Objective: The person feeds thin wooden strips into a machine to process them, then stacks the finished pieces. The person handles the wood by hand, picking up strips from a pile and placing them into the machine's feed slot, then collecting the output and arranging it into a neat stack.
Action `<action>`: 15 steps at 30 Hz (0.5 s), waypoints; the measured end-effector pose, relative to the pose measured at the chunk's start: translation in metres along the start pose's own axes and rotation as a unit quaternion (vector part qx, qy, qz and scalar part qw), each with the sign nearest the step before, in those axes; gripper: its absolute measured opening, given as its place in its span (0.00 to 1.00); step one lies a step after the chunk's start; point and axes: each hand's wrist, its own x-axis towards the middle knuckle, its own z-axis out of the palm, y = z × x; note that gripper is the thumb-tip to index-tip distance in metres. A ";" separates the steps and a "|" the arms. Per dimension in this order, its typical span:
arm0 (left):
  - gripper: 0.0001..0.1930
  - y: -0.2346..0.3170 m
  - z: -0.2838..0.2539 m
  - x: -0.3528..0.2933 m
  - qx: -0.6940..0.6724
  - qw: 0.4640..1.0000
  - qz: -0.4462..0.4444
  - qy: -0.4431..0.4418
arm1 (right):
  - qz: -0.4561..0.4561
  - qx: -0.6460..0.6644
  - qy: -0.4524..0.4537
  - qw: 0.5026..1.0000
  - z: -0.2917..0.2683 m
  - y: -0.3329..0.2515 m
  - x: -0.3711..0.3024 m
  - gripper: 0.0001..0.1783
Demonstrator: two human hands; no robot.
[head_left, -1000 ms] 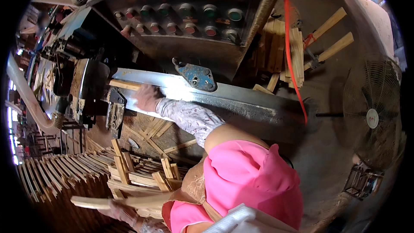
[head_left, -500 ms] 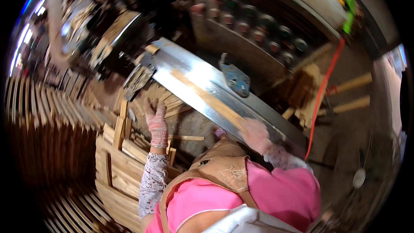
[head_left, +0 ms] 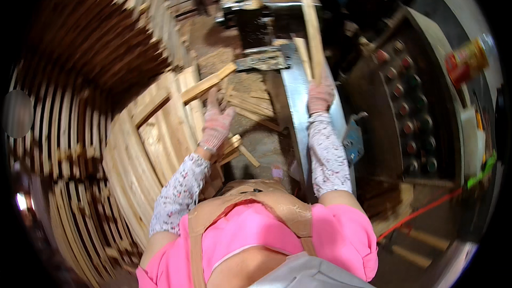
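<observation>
My right hand (head_left: pixel 321 97), in a pinkish knit glove, is closed around the near end of a wooden strip (head_left: pixel 311 26). The strip points away from me, above the shiny metal machine bed (head_left: pixel 298 88). A second, shorter piece of wood (head_left: pixel 302 56) shows just left of it over the bed. My left hand (head_left: pixel 216 124), gloved alike, has its fingers apart and holds nothing. Its fingertips are close to a short wooden board (head_left: pixel 209 82) lying slanted at the stack; whether they touch it I cannot tell.
Stacked planks (head_left: pixel 144 149) stand at my left, with rows of slats beyond. Loose offcuts (head_left: pixel 250 108) and sawdust lie between the stack and the bed. Dark machinery (head_left: pixel 256 24) is ahead. A blue metal bracket (head_left: pixel 353 141) and a shelf of small cans (head_left: pixel 408 106) are to the right.
My view has turned left. My right hand has gone from the bed's near end to farther along it, still gripping a wooden strip. My left hand remains open, now near the slanted board.
</observation>
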 end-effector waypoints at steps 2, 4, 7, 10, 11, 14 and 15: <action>0.49 0.001 -0.031 0.004 0.168 0.985 0.034 -0.007 | -0.045 0.077 0.018 0.996 0.016 0.017 0.017 0.33; 0.46 -0.015 -0.092 0.001 0.248 0.966 0.027 0.065 | -0.032 0.121 -0.058 0.990 0.004 0.004 0.001 0.34; 0.46 -0.081 -0.187 -0.032 0.403 0.899 -0.089 0.146 | -0.003 0.024 -0.176 0.984 -0.071 0.007 -0.074 0.35; 0.53 -0.135 -0.244 -0.068 0.526 0.815 -0.201 0.139 | -0.076 -0.093 -0.175 0.977 -0.140 0.059 -0.171 0.32; 0.53 -0.081 -0.244 -0.069 0.567 0.769 -0.280 0.090 | -0.013 -0.083 -0.237 0.968 -0.178 0.051 -0.190 0.30; 0.48 -0.099 -0.249 -0.082 0.604 0.736 -0.287 0.105 | 0.030 -0.087 -0.229 0.969 -0.224 0.063 -0.241 0.26; 0.47 -0.101 -0.250 -0.079 0.607 0.733 -0.288 0.104 | 0.036 -0.081 -0.229 0.969 -0.229 0.067 -0.248 0.26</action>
